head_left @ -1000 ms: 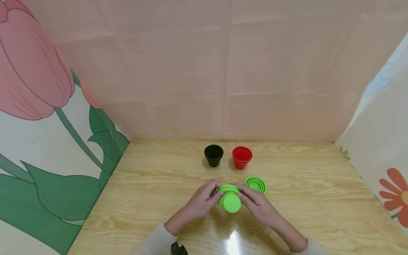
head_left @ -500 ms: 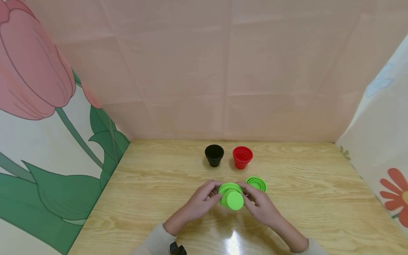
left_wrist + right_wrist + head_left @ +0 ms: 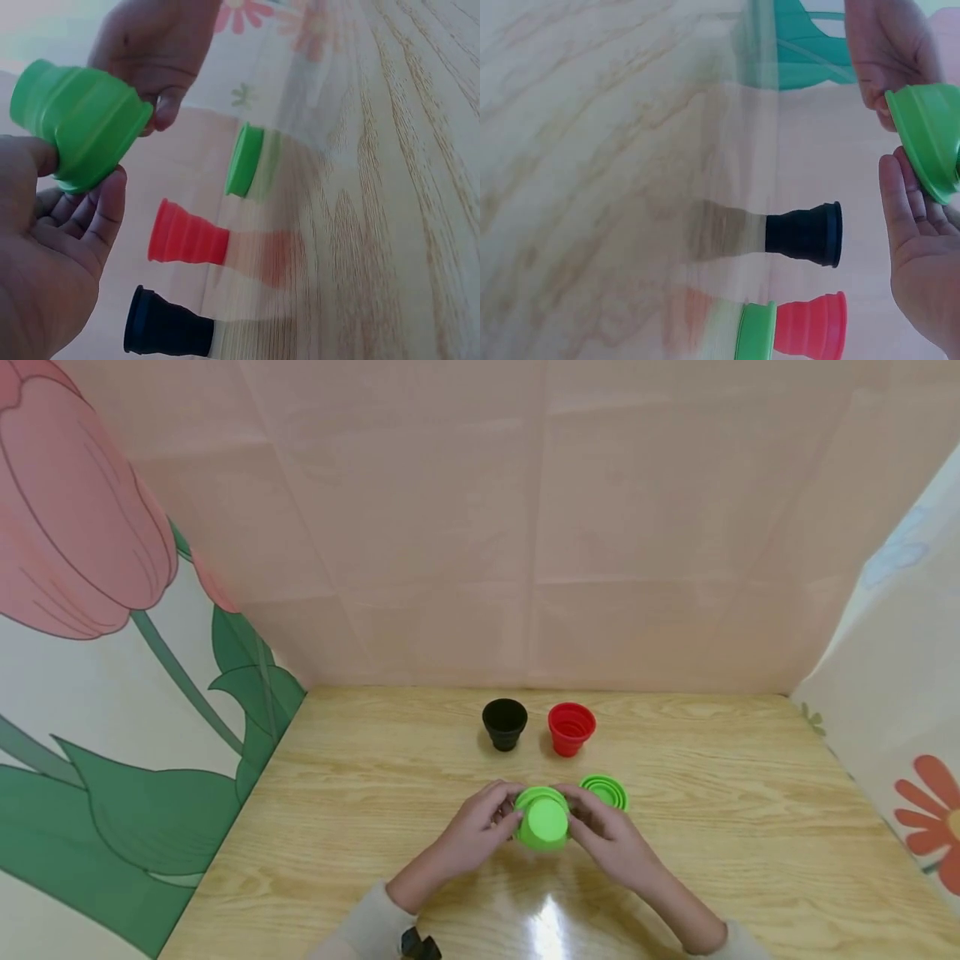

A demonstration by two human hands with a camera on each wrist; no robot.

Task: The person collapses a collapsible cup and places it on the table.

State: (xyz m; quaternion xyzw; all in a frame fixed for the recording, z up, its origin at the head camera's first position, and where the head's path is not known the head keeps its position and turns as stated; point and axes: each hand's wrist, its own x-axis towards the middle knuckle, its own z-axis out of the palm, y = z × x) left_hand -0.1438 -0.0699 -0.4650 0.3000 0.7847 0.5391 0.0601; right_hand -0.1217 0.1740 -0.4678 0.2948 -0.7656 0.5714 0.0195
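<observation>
Both hands hold a green collapsible cup [image 3: 543, 827] by its sides over the front middle of the table. Its round base faces the wearer and its rim faces away. My left hand [image 3: 476, 828] pinches the left side, thumb near the base end and fingers at the rim, as the left wrist view shows with the cup [image 3: 82, 124] extended and ribbed. On the opposite side my right hand [image 3: 609, 839] grips it, thumb on the wall and fingers under the rim. In the right wrist view the cup [image 3: 930, 139] is partly cut off by the frame edge.
Just beyond the right hand lies a flattened green collapsible cup [image 3: 604, 791]. Farther back a black cup [image 3: 505, 724] and a red cup [image 3: 572, 728] stand upright side by side on the wooden table [image 3: 375, 760]. A pink backdrop [image 3: 420, 527] rises behind.
The held green cup's base has swung, first rightward and then back to the middle and slightly up. Both hands stay nearly in place around it. The other cups have not moved.
</observation>
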